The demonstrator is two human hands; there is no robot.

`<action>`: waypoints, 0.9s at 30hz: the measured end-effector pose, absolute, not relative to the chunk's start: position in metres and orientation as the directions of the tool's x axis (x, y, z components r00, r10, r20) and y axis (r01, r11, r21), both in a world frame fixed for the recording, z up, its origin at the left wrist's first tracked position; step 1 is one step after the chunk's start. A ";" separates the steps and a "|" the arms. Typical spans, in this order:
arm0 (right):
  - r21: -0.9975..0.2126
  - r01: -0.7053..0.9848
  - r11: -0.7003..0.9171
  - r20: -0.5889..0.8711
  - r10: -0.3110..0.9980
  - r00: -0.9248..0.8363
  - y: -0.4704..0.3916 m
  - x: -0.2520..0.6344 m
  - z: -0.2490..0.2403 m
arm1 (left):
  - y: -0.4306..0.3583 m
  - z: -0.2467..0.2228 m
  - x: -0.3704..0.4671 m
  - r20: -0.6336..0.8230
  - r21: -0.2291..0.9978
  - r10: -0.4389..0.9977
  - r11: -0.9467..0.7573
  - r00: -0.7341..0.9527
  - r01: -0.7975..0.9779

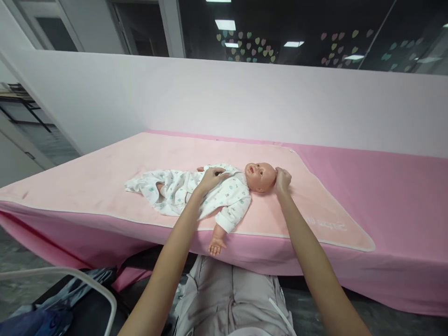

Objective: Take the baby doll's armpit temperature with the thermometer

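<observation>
A baby doll (259, 177) lies on its back, head to the right, wearing a white printed sleepsuit (231, 191). My left hand (212, 179) rests on the doll's chest, its fingers curled and pinching the front of the sleepsuit. Against the crown of the doll's head is my right hand (283, 179), closed in a loose fist with nothing visible in it. One doll arm (217, 240) hangs over the near edge of the peach pad (108, 186). The sleepsuit's legs trail off to the left, with a bit of doll leg showing through an opening.
Under the pad, a pink cloth (395, 200) covers the table and drapes down its front. A white low wall (224, 100) runs along the back, below dark glass with heart stickers. At lower left stand a pale curved metal bar (94, 284) and a blue bag (45, 317).
</observation>
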State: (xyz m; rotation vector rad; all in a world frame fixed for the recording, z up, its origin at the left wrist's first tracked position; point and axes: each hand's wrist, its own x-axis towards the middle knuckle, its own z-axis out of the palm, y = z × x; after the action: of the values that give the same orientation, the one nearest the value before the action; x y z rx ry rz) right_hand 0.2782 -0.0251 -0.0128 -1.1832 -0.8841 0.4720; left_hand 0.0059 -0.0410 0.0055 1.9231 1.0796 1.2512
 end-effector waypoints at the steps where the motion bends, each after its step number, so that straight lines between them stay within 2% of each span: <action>1: -0.897 0.254 0.363 0.439 0.657 0.613 -0.030 0.275 -0.008 | -0.037 0.004 0.004 0.425 0.853 0.894 -0.447 0.140 0.268; 2: -0.832 0.407 0.377 0.555 0.579 0.598 -0.035 0.269 -0.003 | -0.034 0.003 0.001 0.400 0.889 0.915 -0.403 0.060 0.219; 3: -0.695 0.610 0.382 0.711 0.489 0.505 -0.042 0.260 0.001 | -0.031 0.002 -0.001 0.367 0.918 0.930 -0.361 -0.010 0.164; 5: -0.319 0.847 0.426 0.896 0.426 0.123 -0.056 0.237 0.008 | -0.026 0.000 -0.004 0.297 0.954 0.953 -0.292 -0.066 0.071; 7: 0.070 0.851 0.520 0.857 0.405 -0.318 -0.067 0.209 0.010 | -0.024 0.000 -0.005 0.260 0.965 0.964 -0.261 -0.063 -0.005; 8: 0.198 0.820 0.536 0.790 0.408 -0.457 -0.070 0.196 0.011 | -0.023 -0.001 -0.005 0.255 0.965 0.965 -0.258 -0.066 -0.041; 10: 0.346 0.763 0.546 0.622 0.475 -0.623 -0.070 0.174 0.014 | -0.023 -0.001 -0.005 0.254 0.960 0.963 -0.263 -0.091 -0.100; 13: 0.392 0.778 0.490 0.461 0.628 -0.627 -0.061 0.155 0.021 | -0.024 -0.002 -0.004 0.259 0.952 0.956 -0.277 -0.138 -0.133; 17: 0.353 0.857 0.374 0.440 0.742 -0.505 -0.047 0.149 0.028 | -0.022 -0.004 -0.006 0.280 0.952 0.954 -0.290 -0.104 -0.095; 22: 0.295 0.898 0.327 0.496 0.751 -0.436 -0.047 0.149 0.019 | -0.022 -0.001 -0.007 0.317 0.944 0.945 -0.322 -0.077 -0.065; 27: 0.246 0.912 0.328 0.631 0.660 -0.408 -0.046 0.151 0.006 | -0.025 0.002 -0.007 0.337 0.937 0.939 -0.342 -0.073 -0.067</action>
State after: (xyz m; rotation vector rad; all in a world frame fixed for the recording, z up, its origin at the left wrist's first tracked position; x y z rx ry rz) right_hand 0.1509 -0.0463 0.0057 -1.3862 -2.1799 -0.8137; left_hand -0.0072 -0.0247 0.0023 1.3685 1.0098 1.5431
